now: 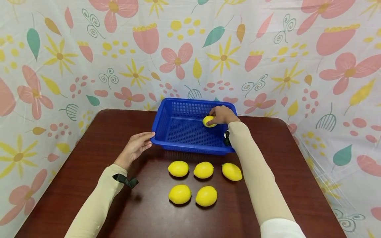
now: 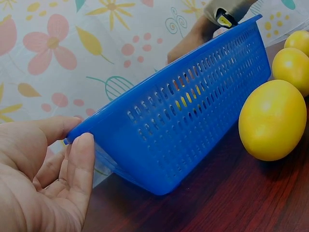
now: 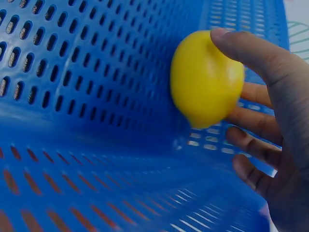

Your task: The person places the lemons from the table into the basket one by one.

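Inside the blue plastic basket point(image 1: 190, 132), toward its far right, the right hand point(image 1: 224, 115) holds a yellow lemon point(image 3: 205, 79) between thumb and fingers. The left hand point(image 1: 136, 148) pinches the basket's rim at its near left corner. Five more lemons point(image 1: 203, 170) sit on the brown surface point(image 1: 274, 148) in front of the basket. The lemon looks light and firm, but its smooth skin might slip; its fat middle seems best to hold.

The right sleeve point(image 1: 257, 168) hides part of the blue basket point(image 1: 190, 147).
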The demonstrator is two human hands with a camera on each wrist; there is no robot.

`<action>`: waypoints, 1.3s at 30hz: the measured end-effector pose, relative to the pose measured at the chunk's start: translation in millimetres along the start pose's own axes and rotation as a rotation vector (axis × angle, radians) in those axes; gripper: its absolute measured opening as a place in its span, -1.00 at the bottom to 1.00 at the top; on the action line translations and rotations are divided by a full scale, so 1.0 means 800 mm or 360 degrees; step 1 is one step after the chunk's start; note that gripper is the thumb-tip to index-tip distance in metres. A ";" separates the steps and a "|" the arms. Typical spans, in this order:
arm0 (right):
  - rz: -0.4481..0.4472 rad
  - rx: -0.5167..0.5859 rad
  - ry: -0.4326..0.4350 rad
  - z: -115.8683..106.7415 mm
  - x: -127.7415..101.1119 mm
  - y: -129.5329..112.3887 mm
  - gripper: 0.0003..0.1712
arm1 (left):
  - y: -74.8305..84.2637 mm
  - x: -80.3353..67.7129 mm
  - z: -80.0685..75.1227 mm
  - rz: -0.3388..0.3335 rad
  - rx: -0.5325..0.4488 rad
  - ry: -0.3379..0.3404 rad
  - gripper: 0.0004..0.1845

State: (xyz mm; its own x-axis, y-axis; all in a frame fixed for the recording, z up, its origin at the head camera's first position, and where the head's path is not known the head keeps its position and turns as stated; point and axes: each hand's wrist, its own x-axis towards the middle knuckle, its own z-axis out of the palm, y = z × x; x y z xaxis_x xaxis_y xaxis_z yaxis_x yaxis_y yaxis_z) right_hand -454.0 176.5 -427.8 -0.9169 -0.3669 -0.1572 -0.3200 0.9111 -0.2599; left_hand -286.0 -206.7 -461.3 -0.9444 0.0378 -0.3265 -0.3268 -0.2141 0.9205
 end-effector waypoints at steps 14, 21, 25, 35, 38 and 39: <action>-0.0307 -0.0020 0.0370 -0.078 -0.072 -0.034 -0.36 | 0.003 -0.001 0.000 0.0004 0.0007 -0.0015 -0.93; -0.0220 0.0191 0.0558 -0.091 -0.148 -0.029 -0.39 | 0.002 -0.001 0.001 0.0011 0.0018 0.0000 -0.92; -0.0255 0.0149 0.0713 -0.076 -0.189 -0.026 -0.48 | 0.000 -0.002 0.001 0.0013 0.0014 -0.0007 -0.92; -0.0138 0.0105 0.1045 -0.019 -0.278 -0.022 -0.50 | -0.002 0.000 0.001 0.0008 -0.0074 -0.0046 -0.90; -0.0108 0.0109 0.1061 -0.003 -0.302 -0.021 -0.53 | -0.003 0.000 0.002 0.0008 -0.0084 -0.0048 -0.88; -0.0090 0.0109 0.1045 0.002 -0.310 -0.020 -0.53 | -0.003 0.001 0.003 0.0004 -0.0088 -0.0047 -0.87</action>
State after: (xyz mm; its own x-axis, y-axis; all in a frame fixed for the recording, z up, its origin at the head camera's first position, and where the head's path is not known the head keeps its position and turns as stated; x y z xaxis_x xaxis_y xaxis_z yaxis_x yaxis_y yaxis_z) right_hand -221.0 252.3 -386.3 -0.8608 -0.2033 0.4666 -0.3761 0.8717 -0.3140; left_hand -285.9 -204.1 -463.4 -0.9463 0.0658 -0.3167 -0.3224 -0.2680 0.9078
